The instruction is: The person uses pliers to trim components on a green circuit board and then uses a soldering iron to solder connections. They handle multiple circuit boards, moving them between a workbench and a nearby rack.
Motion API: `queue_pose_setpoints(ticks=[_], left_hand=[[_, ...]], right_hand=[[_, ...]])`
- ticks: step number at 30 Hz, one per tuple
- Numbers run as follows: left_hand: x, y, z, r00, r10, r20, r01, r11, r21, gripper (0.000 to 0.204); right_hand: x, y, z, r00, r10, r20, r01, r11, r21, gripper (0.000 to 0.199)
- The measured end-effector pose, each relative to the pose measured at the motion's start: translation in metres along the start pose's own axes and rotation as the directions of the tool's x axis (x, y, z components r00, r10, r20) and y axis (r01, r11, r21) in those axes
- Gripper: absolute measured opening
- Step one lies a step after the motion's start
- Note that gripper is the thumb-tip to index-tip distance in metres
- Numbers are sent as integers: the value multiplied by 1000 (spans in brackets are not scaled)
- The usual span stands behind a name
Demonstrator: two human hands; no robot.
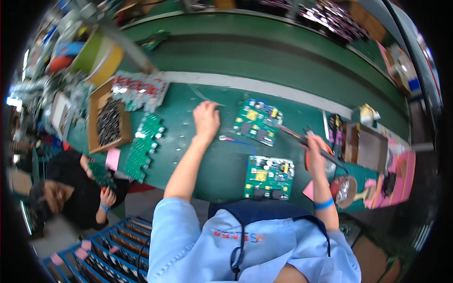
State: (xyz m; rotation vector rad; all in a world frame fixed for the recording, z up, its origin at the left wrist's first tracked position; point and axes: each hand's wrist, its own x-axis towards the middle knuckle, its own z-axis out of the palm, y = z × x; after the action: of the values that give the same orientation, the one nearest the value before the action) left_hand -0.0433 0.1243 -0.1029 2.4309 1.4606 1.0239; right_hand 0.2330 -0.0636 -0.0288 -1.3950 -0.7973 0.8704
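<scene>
My right hand (317, 153) is closed round a soldering iron (295, 134), its tip end pointing left to the edge of a populated green circuit board (250, 121). I cannot tell whether the tip touches the board. Left of that board, my left hand (206, 121) is raised over the green bench with fingers pinched. A thin pale strand, like wire, runs by its fingertips. Closer to me lies a second, similar circuit board (269, 177). From it a blue wire (243, 143) leads left to a shiny ring-shaped end. Something orange (308, 162) shows beside my right hand.
At left are a cardboard box (125, 125) of small dark parts and green bare boards (144, 146). A co-worker (71, 193) there holds a green board. Hand tools (336, 129), a grey box (373, 146) and a round container (344, 191) stand at right.
</scene>
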Motion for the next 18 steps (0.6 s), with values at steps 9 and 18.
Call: queue_pose_setpoints(ticks=[9,18], left_hand=[[-55,-7,-1,989,-108,-101,110,994,20,18],[-49,-7,7,983,-95,-155,94,995,-17,12]], right_hand=[[-79,0,-113,903,-48,-427,57,998,10,26],[-128,5,-154,849,-78,-523,66,997,-42,38]])
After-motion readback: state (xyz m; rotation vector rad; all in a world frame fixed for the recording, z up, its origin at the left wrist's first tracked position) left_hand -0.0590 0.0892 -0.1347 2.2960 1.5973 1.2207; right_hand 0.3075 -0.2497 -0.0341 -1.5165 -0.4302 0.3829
